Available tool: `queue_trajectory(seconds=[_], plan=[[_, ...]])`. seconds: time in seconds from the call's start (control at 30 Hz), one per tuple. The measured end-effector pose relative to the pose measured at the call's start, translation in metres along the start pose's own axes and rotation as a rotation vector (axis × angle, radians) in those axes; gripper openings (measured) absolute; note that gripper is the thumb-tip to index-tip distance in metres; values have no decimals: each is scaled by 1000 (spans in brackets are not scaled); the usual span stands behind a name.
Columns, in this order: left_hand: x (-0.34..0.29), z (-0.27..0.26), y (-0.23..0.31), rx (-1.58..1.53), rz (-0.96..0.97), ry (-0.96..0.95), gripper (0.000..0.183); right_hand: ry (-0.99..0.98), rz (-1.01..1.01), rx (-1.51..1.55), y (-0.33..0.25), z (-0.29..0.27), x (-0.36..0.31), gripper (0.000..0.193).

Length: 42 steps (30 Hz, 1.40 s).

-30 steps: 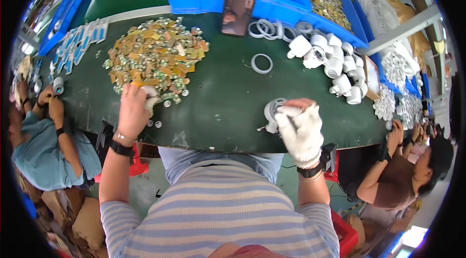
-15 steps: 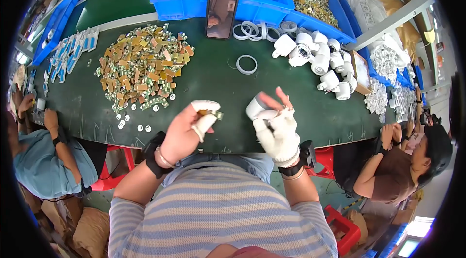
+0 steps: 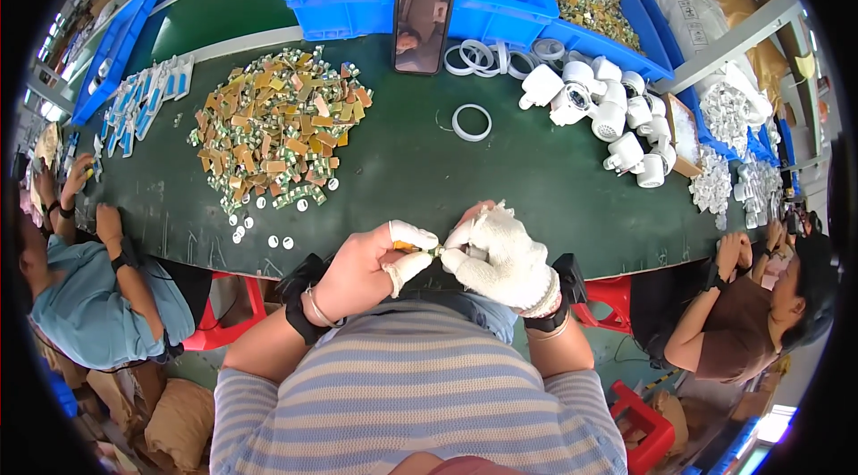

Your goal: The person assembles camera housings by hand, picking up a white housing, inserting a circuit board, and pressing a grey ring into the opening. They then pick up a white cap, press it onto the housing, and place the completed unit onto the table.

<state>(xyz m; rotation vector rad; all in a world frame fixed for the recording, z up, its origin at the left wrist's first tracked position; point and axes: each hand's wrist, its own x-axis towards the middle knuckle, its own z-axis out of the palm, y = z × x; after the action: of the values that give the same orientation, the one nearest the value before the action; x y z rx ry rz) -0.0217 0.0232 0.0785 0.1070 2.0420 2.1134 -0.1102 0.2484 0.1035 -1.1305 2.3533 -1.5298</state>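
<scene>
Thumb and fingers of my left hand (image 3: 365, 271), with white finger covers, pinch a small circuit board (image 3: 435, 252) in front of my body. My right hand (image 3: 508, 259), in a white knit glove with bare fingertips, meets it there. The right fingers are curled round a white cylindrical housing, now mostly hidden by the glove. Both hands nearly touch at the board's end. Beyond them a loose grey ring (image 3: 455, 124) lies on the green table. A large heap of small circuit boards (image 3: 281, 131) spreads to the left, with several small white discs (image 3: 274, 242) along its near side.
White rounded housings (image 3: 610, 120) cluster at the right. A phone (image 3: 422, 28) leans against a blue bin (image 3: 335, 23) of grey rings. Clear plastic parts (image 3: 710, 189) lie far right, blue-and-white strips (image 3: 143, 100) far left. Co-workers sit on both sides.
My hands have come together: the left moved right with the circuit board, and the right turned inward with the housing. The whole view has shifted slightly.
</scene>
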Motion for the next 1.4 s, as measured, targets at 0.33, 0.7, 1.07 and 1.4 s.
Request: queue_trajectory(seconds=[0.33,0.7,1.07,1.4], plan=[[-3,-3,12,210,-62,2,30,-139,-53,-58,-1,-7,9,13],[-7,0,-1,85,-115,43,24,-59,-17,-75,-2,0,2,15],[-12,1,4,204,-56,61,24,-28,-74,-193,-5,8,-2,18],[-15,4,1,91,-35,99,23,49,-115,-237,-9,12,-6,18]])
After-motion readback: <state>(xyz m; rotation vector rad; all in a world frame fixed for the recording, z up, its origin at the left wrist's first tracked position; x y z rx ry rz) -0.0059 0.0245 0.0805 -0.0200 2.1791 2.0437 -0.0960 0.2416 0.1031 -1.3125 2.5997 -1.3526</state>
